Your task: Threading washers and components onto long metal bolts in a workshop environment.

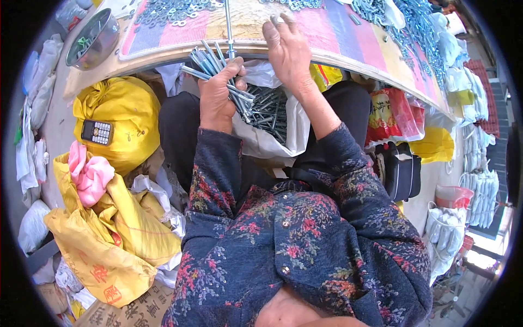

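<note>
My left hand [219, 92] is closed around a bundle of long metal bolts [206, 59], which fan out past the thumb. One long bolt [229, 26] stands upright above that thumb, with a washer-like ring low on its shaft. Over the table's near edge is my right hand [290, 52], its fingers curled together; what they hold, if anything, is too small to make out. Between my knees a white sack [297, 128] lies open with many loose bolts [269, 111] inside. Flat washers [175, 12] are heaped on the striped mat [321, 30] ahead.
A metal bowl [92, 41] rests on the table's left corner. More small blue-grey hardware [406, 38] is piled at the right. A yellow bundle [120, 117] carries a keypad phone [97, 132] on my left. Red packaging [393, 115] and a black bag [400, 171] are on my right.
</note>
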{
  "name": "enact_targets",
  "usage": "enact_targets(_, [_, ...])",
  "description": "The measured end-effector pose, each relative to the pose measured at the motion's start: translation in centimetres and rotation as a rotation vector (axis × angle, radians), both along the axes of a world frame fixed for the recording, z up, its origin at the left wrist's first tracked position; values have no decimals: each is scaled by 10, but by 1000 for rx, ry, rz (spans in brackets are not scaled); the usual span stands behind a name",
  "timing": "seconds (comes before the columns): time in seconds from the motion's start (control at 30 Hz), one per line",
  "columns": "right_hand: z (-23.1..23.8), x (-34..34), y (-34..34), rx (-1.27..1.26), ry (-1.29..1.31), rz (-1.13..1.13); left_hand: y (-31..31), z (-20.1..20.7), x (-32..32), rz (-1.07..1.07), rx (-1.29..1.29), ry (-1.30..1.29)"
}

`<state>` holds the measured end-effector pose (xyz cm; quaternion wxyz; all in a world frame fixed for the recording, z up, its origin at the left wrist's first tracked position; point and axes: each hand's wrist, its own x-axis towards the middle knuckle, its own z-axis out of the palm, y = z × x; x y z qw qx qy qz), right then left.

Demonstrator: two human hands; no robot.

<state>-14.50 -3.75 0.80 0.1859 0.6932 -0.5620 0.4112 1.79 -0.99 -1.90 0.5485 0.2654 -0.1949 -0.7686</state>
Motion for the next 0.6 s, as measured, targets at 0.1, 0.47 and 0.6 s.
enact_targets(0.1, [10,47,47,231,133,244,-1,-7,-14,218,-42,-86])
enact_targets(0.47, [24,87,87,-20,41,493,15,11,-14,177,21,-14])
enact_targets(0.6, [27,62,64,84,99,338,6,-1,-4,47,-17,-37])
